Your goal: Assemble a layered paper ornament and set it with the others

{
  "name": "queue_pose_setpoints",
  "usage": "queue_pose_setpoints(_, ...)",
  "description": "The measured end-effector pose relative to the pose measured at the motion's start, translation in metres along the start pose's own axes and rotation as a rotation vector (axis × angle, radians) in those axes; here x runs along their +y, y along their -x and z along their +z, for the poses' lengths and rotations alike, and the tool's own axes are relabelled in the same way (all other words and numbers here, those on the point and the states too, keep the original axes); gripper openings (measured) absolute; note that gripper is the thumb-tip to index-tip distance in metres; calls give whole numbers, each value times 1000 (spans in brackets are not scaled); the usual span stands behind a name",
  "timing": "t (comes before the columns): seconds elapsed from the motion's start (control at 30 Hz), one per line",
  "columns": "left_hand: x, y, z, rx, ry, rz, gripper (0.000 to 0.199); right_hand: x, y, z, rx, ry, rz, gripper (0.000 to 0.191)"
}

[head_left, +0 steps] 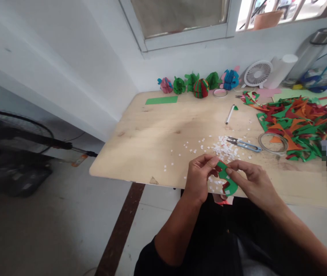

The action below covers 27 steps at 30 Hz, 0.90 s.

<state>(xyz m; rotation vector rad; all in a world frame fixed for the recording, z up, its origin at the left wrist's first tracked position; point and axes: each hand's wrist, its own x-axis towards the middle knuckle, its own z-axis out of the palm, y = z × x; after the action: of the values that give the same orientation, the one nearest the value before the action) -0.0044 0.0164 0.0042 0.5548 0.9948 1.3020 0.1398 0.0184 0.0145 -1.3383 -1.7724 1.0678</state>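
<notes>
Near the table's front edge, a curved green paper cutout (231, 188) with red showing along its inner edge is held between both hands. My left hand (200, 172) pinches its upper left end. The thumb and fingers of my right hand (249, 178) close on its upper right side. Small white squares stick to the green face. Just beyond the hands lies a heap of white paper squares (223, 149), some scattered leftward. Blue-handled thread snips (245, 145) rest beside the heap. A partly hidden pink and red piece (223, 200) shows below the cutout.
To the right are a tape roll (273, 143) and a pile of coloured paper scraps (301, 122). A white pen (230, 114) and a green strip (161, 100) lie farther back. Paper ornaments (201, 88) and a small fan (257, 73) line the wall.
</notes>
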Motion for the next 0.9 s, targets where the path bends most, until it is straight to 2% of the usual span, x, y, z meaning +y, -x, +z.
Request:
queue_pose_setpoints(0.1, 1, 0, 0, -14, 121, -84, 22, 2, 0, 0, -34, -46, 11, 24)
queue_pose_setpoints(0.2, 0, 0, 0, -17, 155, -104, 23, 4, 0, 1, -59, -89, 19, 25)
queue_pose_setpoints(0.4, -6, -1, 4, 109, -87, 185, 15, 5, -2, 3, -11, -43, 23, 28)
queue_pose_setpoints(0.47, -6, -1, 5, 107, -117, 215, 15, 5, -3, 3, -1, -66, 36, 27)
queue_pose_setpoints(0.6, -5, 0, 4, 58, -80, 175, 16, 5, -4, 5, 5, -140, 53, 25)
queue_pose_setpoints(0.8, -7, -4, 4, 36, 96, 3, 22, 5, -2, 6, 33, -136, 39, 26)
queue_pose_setpoints(0.9, -9, -4, 2, 27, 87, -8, 26, 8, -1, 6, 23, -153, 69, 26)
